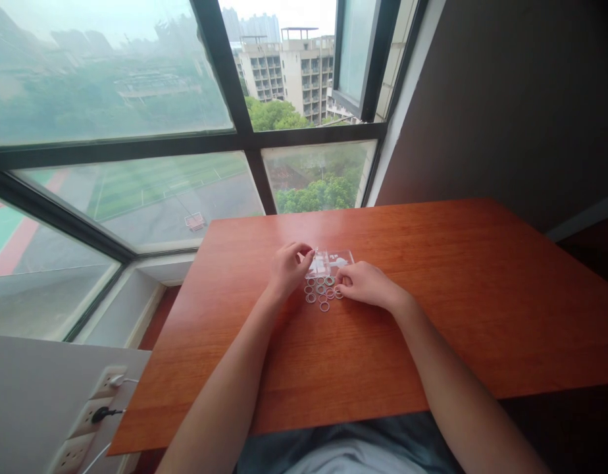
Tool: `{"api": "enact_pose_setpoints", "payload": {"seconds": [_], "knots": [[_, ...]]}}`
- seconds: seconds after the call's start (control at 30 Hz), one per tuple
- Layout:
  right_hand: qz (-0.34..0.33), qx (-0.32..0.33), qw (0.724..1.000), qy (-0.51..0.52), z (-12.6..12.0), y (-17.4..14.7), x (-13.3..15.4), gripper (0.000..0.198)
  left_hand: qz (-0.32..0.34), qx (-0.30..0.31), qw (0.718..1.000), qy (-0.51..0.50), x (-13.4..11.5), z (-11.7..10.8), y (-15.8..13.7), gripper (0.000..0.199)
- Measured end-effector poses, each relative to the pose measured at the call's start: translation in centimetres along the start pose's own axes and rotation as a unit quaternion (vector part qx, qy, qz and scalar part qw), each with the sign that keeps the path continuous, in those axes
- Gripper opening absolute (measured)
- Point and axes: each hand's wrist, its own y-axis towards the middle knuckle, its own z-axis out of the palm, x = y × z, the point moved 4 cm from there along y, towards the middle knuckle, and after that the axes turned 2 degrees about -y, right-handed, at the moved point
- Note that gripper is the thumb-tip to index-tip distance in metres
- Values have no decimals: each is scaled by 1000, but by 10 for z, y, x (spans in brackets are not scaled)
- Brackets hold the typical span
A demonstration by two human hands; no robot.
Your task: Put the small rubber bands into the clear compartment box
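Note:
A clear plastic box (320, 264) lies on the wooden table, with its transparent lid (341, 259) spread out to the right. My left hand (288, 270) is at the box's left edge, thumb and fingers curled together on it. In front of the box, several small pale rings (310, 289) lie flat in a loose cluster. One of them, a greenish ring (329, 281), sits near the box. On the cluster's right side, my right hand (364, 283) has its fingers pinched at a ring (338, 294); the fingertips partly hide the contact.
The reddish-brown table (456, 296) reaches far to the right. Behind it stand dark-framed windows (245, 141), one pane swung out. A dark wall (481, 99) rises at the right. Sockets with plugs and cables (99, 411) are on the low wall at lower left.

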Motion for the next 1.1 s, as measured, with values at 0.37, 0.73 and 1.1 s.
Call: {"api": "enact_pose_setpoints", "payload": {"seconds": [0.37,0.73,1.1], "knots": [[-5,-289,954,81,-23,-1,3,13,28,21,999,-24,-7,3,0,17],[-2,-287,958,33,-18,1,3,11,63,85,987,-121,-36,10,-5,20],[0,-283,959,2,-17,0,6,12,59,83,986,-131,-38,10,-4,12]]}}
